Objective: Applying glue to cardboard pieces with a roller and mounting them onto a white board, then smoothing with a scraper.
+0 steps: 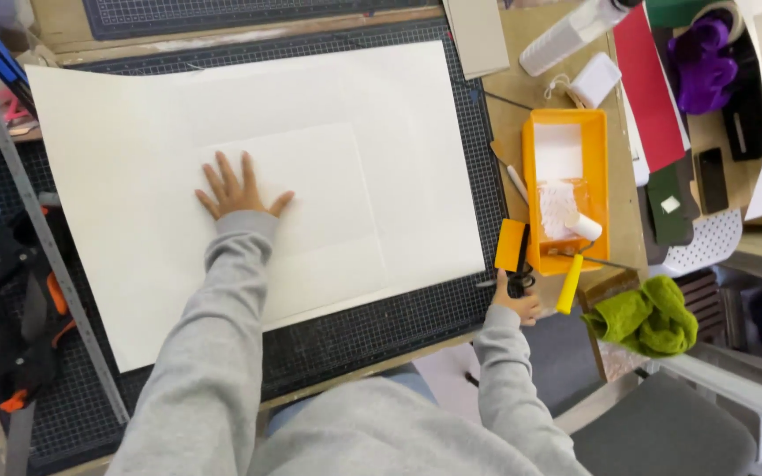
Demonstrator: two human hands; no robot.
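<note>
While our left hand point(238, 189) lies flat with its fingers spread on the smaller sheet of white paper point(310, 189), our right hand point(519, 302) is far off at the bench's right edge, its grip closed round the black handles of a pair of scissors point(519, 280). The small sheet rests on a much larger cream sheet of card point(134, 291), which covers most of the dark gridded cutting mat point(381, 322). The scissors point away from us, their long axis roughly along the mat's right border, just beside the near end of the orange paint tray point(600, 141). So the paper lies well to the left of that grip, across the whole width of the card, and the left hand is plainly the nearer one to it.

The paper looks smooth and matte, barely paler than the card beneath, and its edges are faint. The card's left part lifts a little off the mat. In the tray a small white foam roller point(582, 227) with a yellow handle point(569, 284) leans over the near rim, beside a patch of white paste or paint. A long steel ruler point(50, 256) runs down the mat's left side, and a crumpled green cloth point(647, 317) sits off the bench to the right.
</note>
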